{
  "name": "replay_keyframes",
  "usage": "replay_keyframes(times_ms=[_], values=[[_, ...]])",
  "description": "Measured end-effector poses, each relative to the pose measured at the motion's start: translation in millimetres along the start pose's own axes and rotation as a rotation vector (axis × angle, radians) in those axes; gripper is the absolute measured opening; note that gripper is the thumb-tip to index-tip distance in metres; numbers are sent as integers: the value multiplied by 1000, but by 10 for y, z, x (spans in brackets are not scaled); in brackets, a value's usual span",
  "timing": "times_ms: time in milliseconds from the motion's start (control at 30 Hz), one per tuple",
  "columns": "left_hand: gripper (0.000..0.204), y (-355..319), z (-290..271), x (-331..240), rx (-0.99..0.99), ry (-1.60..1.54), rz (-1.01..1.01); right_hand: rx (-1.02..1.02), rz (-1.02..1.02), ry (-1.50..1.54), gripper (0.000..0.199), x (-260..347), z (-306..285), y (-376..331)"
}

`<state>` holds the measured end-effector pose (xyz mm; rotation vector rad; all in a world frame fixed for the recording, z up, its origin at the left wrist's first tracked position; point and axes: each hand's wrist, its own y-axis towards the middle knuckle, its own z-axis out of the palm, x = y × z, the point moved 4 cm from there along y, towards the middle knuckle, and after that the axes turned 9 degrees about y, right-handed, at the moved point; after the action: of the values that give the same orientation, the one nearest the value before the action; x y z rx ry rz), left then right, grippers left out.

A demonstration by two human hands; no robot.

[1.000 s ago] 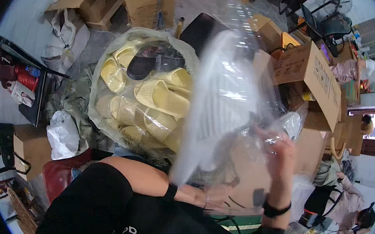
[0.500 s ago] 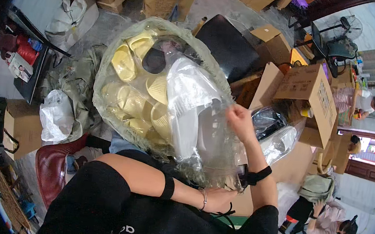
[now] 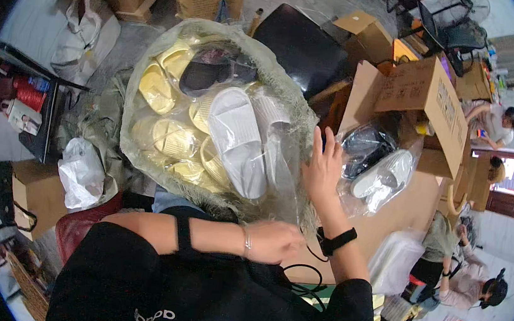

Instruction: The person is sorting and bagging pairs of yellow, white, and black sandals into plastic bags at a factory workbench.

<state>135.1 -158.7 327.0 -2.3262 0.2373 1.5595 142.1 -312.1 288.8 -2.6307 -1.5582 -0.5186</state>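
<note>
Here the right hand [image 3: 324, 168] is raised with its fingers spread and straight, its palm laid flat against the clear plastic bag [image 3: 269, 162] that wraps a pair of white slippers [image 3: 240, 139]; it presses rather than grips. The left hand [image 3: 273, 241], just below the bag's lower edge, is loosely curled, and whether it pinches the film there cannot be told from this view.

The bagged white slippers lie tilted on top of the large sack of yellow slippers [image 3: 172, 125], near the sack's right rim. The sack, open-mouthed and lined with film, also holds a dark pair [image 3: 207, 69] near its far edge.

Judged from its look, the bagged pair is light and soft: foam soles that bend a little but keep their shape, nothing fragile. The film is thin, slack and slippery, so a flat palm would likely slide over it. A surer hold would be around the slippers themselves through the film, at their middle, or at the loose mouth of the bag gathered in the fingers.

To the right of the sack a second clear bag of dark and white slippers [image 3: 376, 168] lies by an open cardboard box [image 3: 429, 98].
</note>
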Motion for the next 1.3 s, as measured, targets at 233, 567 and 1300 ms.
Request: replay_keyframes(times_ms=[233,567,1300], values=[[79,-333,-852,832,-371,953,-298,-19,430,386,27,-976,8,-71],[97,990,-1000,1622,155,1194,-667,-97,312,584,17,-630,-249,31],[83,212,493,1517,-41,441,-652,-537,1239,973,67,-3130,452,-1688]])
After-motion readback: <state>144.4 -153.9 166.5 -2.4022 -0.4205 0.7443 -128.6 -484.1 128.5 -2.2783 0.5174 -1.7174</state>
